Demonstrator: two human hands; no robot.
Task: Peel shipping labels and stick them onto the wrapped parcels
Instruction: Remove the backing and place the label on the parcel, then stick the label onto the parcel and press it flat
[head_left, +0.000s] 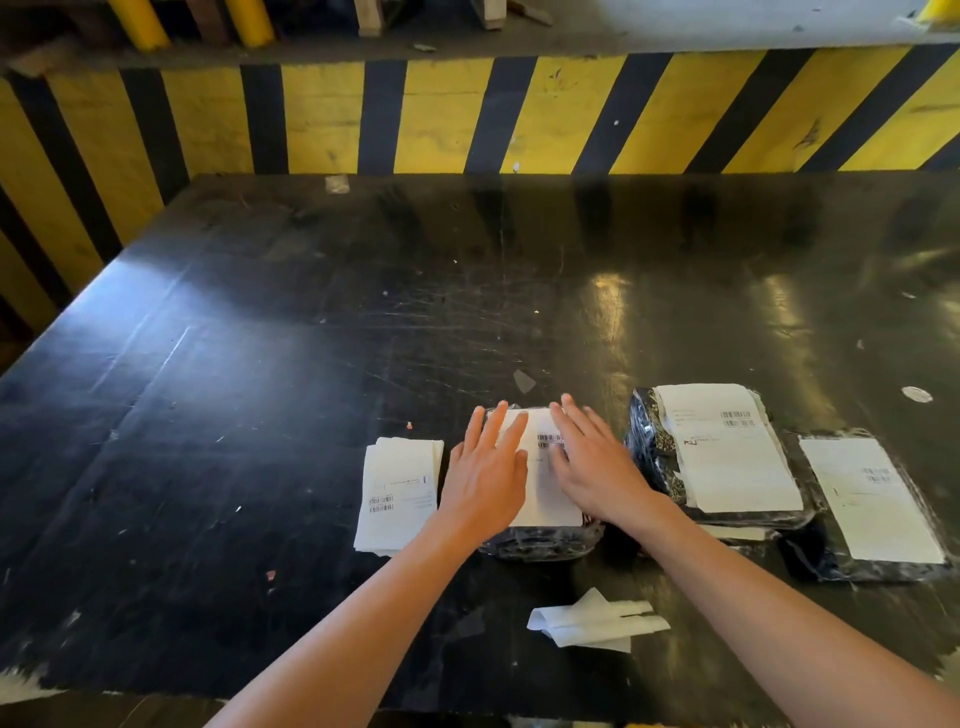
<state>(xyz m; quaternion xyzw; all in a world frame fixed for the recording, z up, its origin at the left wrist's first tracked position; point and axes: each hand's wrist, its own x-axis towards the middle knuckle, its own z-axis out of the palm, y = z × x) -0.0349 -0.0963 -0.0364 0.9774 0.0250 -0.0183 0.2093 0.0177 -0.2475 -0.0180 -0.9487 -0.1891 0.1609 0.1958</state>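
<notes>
A black wrapped parcel (540, 543) lies near the table's front middle with a white shipping label (545, 488) on its top. My left hand (488, 467) and my right hand (592, 462) both rest flat on that label, fingers spread, holding nothing. To the left lies a stack of white labels (397, 493) with barcodes. On the right, a labelled black parcel (654, 452) sits on top of another one. Further right lies a third labelled parcel (821, 556). The part of the middle parcel under my hands is hidden.
Crumpled white backing strips (592, 623) lie near the front edge of the black table (260, 364). A yellow-and-black striped barrier (441, 114) stands along the far side. Small paper scraps (523, 382) dot the surface.
</notes>
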